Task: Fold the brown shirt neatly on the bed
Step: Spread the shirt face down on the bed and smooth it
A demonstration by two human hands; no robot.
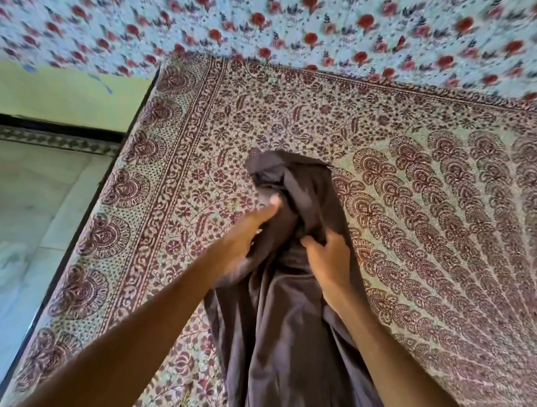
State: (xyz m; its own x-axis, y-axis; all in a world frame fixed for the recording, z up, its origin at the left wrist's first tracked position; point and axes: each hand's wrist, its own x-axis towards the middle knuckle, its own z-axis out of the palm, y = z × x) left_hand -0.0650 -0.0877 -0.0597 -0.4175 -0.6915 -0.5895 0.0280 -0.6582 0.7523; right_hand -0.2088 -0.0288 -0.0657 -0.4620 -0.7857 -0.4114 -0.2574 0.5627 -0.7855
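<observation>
A long, dark brown cloth shirt (295, 340) lies in a bunched strip on the bed (444, 206), which has a cream cover with dark red flower and leaf shapes. The shirt runs from the near edge of the bed up toward its middle, closer to the left edge than to the right. Its far end is scrunched into a lump. The left hand (243, 237) grips the left side of the shirt. Its thumb points up along the cloth, and its other fingers are tucked into the folds and look a bit blurry. The right hand (327, 263) holds the shirt just beside it, with its fingers (336, 241) curled tight over a fold and the thumb pinching from the other side. A ridge of cloth sits between the two hands. Past the far edge of the bed is a white cloth with red flowers (281, 20). Past the left edge are a pale yellow wall (55, 92) and a shiny pale stone floor (5, 240).
</observation>
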